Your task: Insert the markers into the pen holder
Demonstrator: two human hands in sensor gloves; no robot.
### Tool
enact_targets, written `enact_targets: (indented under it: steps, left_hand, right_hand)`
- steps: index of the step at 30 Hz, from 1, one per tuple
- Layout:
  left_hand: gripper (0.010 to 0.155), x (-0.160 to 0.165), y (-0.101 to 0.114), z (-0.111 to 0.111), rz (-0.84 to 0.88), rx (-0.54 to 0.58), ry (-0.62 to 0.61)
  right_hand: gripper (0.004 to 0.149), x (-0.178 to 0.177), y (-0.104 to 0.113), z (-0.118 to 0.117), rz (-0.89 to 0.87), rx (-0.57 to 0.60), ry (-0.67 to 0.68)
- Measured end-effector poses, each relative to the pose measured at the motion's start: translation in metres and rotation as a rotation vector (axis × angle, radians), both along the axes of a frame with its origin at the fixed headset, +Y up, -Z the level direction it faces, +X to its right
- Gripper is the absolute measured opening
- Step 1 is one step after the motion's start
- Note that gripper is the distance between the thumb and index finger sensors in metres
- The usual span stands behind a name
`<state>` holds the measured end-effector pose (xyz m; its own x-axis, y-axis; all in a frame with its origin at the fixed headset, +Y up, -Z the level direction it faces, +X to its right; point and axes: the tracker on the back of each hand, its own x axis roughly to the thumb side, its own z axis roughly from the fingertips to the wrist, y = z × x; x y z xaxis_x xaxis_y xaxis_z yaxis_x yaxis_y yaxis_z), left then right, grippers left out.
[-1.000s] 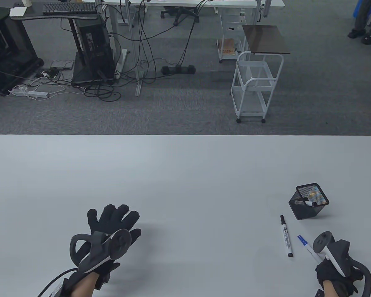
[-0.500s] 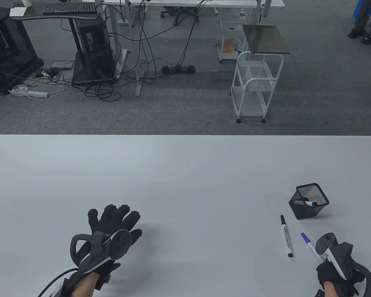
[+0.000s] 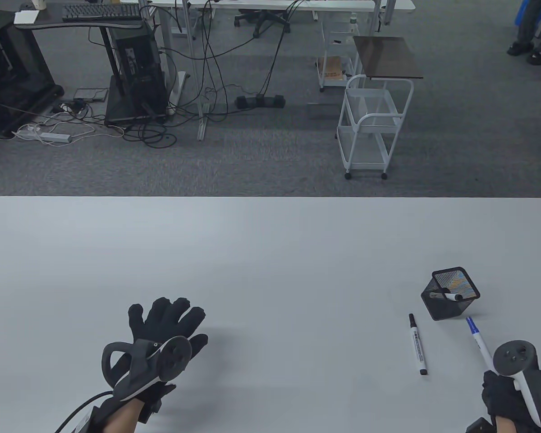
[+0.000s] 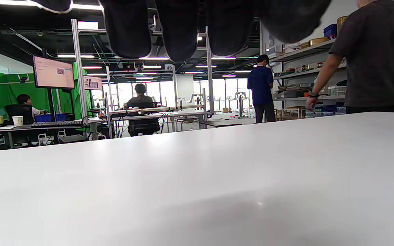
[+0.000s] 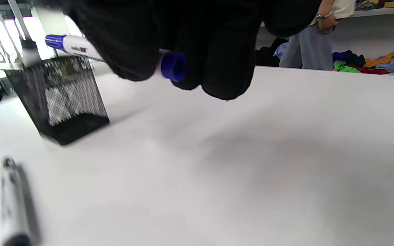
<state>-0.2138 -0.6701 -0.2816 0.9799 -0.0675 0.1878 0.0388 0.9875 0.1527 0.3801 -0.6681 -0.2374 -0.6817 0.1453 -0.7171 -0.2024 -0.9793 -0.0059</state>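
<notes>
A black mesh pen holder stands at the right of the white table with one marker inside; it also shows in the right wrist view. My right hand grips a blue-capped white marker above the table, its cap pointing up toward the holder; the marker also shows in the right wrist view. A black-capped marker lies flat on the table left of it, blurred in the right wrist view. My left hand rests flat on the table at the left, fingers spread, holding nothing.
The table's far edge borders grey carpet. Beyond it stand a white wire cart and desks with cables. People stand in the background of the left wrist view.
My right hand has moved right and up toward the holder with the blue marker, whose tip now lies close below the holder. The left hand and black marker have not moved.
</notes>
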Motion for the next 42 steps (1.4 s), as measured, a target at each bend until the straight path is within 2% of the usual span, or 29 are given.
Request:
enact_targets:
  steps: [9,19,25,31,42]
  left_hand:
    - [0.059,-0.001,0.000,0.001,0.009,0.006,-0.005]
    - [0.059,-0.001,0.000,0.001,0.010,0.003,-0.007]
    - [0.059,-0.001,0.000,0.001,0.010,-0.005,-0.009]
    - [0.060,-0.001,-0.001,0.000,0.004,-0.014,-0.011]
    - [0.059,0.003,-0.006,-0.003,-0.018,-0.039,-0.011]
  right_hand:
    - [0.047,-0.014,0.055,-0.001,-0.005,0.256,-0.029]
    - [0.046,-0.038,0.083,-0.020,0.017,0.410,-0.047]
    - [0.045,-0.047,0.078,-0.041,0.027,0.397,-0.057]
    - [0.046,-0.054,0.064,-0.059,0.090,0.386,-0.091]
    - [0.046,-0.051,0.036,-0.086,0.125,0.286,-0.161]
